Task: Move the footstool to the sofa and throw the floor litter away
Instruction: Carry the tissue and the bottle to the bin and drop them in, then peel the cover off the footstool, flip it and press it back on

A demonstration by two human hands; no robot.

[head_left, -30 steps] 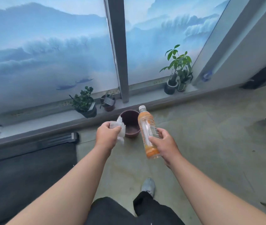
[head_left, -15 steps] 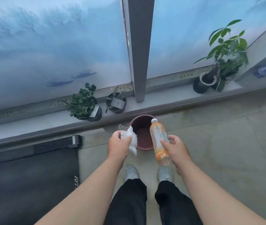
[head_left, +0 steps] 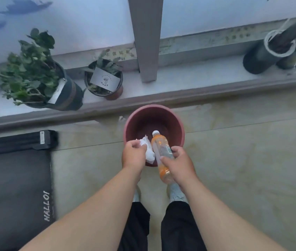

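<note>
A round dark-red bin (head_left: 177,122) stands on the tiled floor just below the window ledge. My left hand (head_left: 133,157) grips a crumpled white tissue (head_left: 148,148) over the bin's near rim. My right hand (head_left: 179,163) holds a plastic bottle (head_left: 161,151) with orange drink and a white cap, its neck tilted over the bin's opening. Both hands hover side by side above the near edge of the bin. The footstool and sofa are out of sight.
Potted plants sit on the ledge: a leafy one (head_left: 33,73) at left, a small pot with a card (head_left: 104,80) beside it, a dark pot (head_left: 268,53) at right. A grey window post (head_left: 146,38) rises behind the bin. A black mat (head_left: 15,187) lies left.
I have stepped closer and leaned over the bin. Both hands moved forward and down, so the tissue and bottle now hang over its opening.
</note>
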